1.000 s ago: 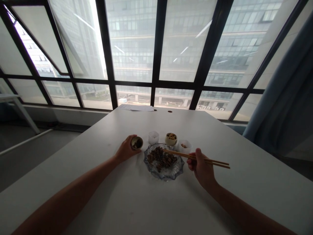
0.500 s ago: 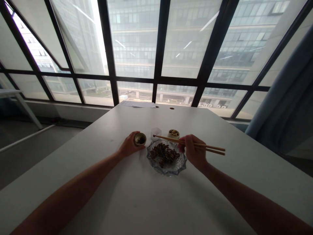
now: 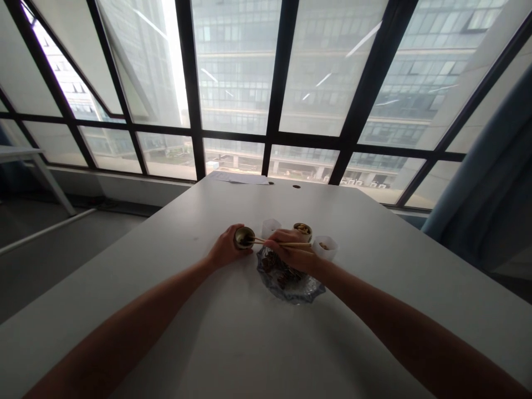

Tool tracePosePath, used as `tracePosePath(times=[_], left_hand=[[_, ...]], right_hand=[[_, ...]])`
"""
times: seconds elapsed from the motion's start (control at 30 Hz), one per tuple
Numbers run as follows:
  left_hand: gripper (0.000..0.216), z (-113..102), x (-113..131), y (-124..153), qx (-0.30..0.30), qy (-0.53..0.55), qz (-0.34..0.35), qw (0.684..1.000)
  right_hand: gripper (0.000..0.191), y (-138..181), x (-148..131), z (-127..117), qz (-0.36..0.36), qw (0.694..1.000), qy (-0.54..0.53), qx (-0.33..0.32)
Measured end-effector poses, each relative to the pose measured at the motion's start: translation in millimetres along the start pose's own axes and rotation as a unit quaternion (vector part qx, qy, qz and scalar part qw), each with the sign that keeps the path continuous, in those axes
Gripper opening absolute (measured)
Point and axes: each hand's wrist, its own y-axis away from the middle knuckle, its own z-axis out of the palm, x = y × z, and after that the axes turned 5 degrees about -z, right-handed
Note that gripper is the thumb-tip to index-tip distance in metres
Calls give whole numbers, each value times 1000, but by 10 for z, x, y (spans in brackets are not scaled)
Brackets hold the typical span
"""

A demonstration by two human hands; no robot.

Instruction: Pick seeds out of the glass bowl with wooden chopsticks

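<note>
My left hand is wrapped round a small cup, which leans toward me with dark bits inside. Wooden chopsticks are gripped in my right hand, their tips reaching into the mouth of that cup. Whether the tips pinch anything cannot be made out. Under my right hand lies a scalloped glass plate holding dark brown pieces, partly covered by the hand. Just behind the hand stand a white cup and a small bowl of pale yellowish pieces.
Another white cup with a few pieces in it stands right of the plate, beside my right wrist. Sheets of paper lie at the far edge of the white table. Windows rise behind, and a blue curtain hangs at right.
My right hand has moved left over the plate, carrying the chopstick tips from near the white cup into the cup in my left hand. The view has shifted slightly.
</note>
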Motion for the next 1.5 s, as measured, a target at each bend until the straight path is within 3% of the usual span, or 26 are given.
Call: tracePosePath(times=[0.17,0.27,0.37,0.5,0.67,0.8,1.07,1.3,1.5], left_hand=[[74,-2,-1,-2,5,-6,-16,1000],[74,7,-10,-9,8,-5,-25,1000],[74,16,-10,-15,8,-7,-34,999],[74,13,1,-13,14,-18,-39,999],[74,6,2,-12,6,-18,-43,999],[74,5,0,-12,10,-25,-42,999],[72,2,12,-10,7,-29,-36,999],[73,1,4,-5,10,-35,-33,999],[72,-4,29,-7,5,-33,-38,999]], right_hand=[[52,248,-92,-314,107,984,-28,143],[54,431,-19,-493,183,964,-43,187],[51,550,68,-552,202,966,-24,159],[47,610,62,-548,157,985,-4,66],[55,625,-52,-708,171,973,-15,155],[54,620,-19,-733,210,972,-51,88],[52,652,40,-587,194,977,-91,2],[58,614,35,-748,240,959,-128,79],[55,641,44,-612,229,955,-183,45]])
